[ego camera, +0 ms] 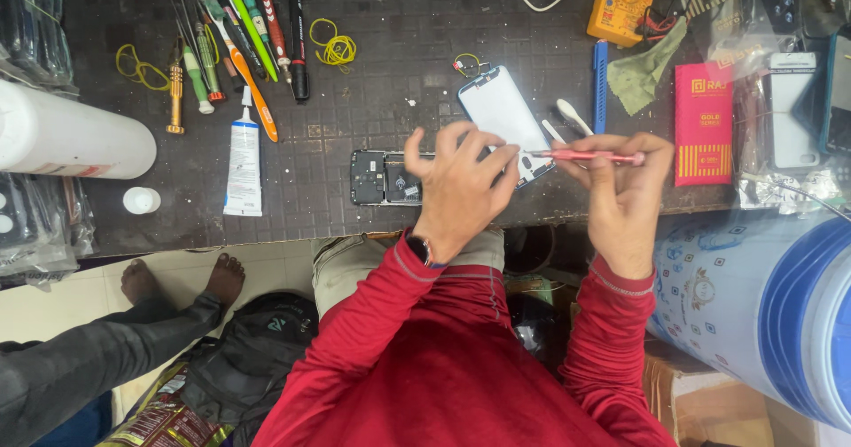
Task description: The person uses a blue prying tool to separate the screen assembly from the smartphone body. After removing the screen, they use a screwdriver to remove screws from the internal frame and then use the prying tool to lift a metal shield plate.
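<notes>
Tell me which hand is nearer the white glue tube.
Left. The left hand rests on the opened phone, just right of the white glue tube; the right hand, holding a pink tool, is farther right.

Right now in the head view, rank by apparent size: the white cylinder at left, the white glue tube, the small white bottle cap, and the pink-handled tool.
Largest to smallest:
1. White cylinder, partly cut off by the frame
2. White glue tube
3. Pink-handled tool in the right hand; nearly as long as the tube but far thinner
4. Small white bottle cap
</notes>
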The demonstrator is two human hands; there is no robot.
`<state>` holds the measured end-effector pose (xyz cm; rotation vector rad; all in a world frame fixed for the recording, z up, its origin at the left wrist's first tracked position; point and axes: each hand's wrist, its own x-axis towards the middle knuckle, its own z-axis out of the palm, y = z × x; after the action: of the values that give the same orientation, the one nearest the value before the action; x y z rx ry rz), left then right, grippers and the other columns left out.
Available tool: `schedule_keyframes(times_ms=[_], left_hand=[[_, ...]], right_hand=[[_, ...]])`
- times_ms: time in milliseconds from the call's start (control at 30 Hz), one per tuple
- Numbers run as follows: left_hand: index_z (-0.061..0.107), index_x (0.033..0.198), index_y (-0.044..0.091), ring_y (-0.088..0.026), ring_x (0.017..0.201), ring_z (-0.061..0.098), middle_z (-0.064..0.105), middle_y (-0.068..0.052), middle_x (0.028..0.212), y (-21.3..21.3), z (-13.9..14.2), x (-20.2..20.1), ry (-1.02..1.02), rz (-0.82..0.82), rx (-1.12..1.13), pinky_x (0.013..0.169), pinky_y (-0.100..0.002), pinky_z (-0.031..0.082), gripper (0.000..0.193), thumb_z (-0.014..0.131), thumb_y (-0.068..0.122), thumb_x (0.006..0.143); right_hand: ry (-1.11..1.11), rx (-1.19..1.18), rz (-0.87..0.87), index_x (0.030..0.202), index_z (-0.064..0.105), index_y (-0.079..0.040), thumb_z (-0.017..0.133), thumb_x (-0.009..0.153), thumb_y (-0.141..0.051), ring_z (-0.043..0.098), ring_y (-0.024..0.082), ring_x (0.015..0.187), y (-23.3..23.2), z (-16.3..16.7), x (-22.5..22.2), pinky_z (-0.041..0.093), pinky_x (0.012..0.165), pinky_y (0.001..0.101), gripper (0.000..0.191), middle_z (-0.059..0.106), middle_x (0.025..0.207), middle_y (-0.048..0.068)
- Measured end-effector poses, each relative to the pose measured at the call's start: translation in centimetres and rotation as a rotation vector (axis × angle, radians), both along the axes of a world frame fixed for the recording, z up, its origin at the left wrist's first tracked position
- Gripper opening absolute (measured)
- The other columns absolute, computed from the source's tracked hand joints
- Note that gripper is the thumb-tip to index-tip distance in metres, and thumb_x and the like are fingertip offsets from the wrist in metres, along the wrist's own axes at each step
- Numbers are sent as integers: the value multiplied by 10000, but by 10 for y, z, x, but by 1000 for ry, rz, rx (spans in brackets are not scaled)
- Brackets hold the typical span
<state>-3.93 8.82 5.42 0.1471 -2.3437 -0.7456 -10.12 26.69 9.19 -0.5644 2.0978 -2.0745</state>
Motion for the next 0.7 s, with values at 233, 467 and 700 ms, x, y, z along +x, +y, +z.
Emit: schedule_keyframes(times_ms=[233, 467, 700], left_hand=[[776, 1148, 218, -220, 1230, 537, 660, 58, 1118, -6, -1, -17, -64, 1, -36, 1139, -595, 183, 240, 752, 232, 910], [761, 1057, 211, -212, 1232, 538, 680, 84, 1108, -42, -3, 21, -107, 137, 70, 1130, -588, 182, 122, 769, 247, 941], [748, 977, 212, -201, 1199, 545, 685, 97, 1058, -59, -9, 49, -173, 270, 66, 1122, -583, 177, 70, 767, 226, 911]], right_hand=[[-129, -220, -212, 1338, 234, -95, 420, 1162, 11, 740, 351, 1088, -6, -2, 1, 658, 999, 495, 277, 620, 1262, 232], [69, -112, -156, 1478, 171, -97, 573, 1035, 155, 680, 259, 1017, -38, -40, 13, 639, 962, 428, 649, 585, 1207, 174], [395, 52, -59, 1497, 188, -81, 579, 996, 200, 680, 279, 1054, -71, -85, 27, 629, 991, 415, 694, 538, 1216, 215]])
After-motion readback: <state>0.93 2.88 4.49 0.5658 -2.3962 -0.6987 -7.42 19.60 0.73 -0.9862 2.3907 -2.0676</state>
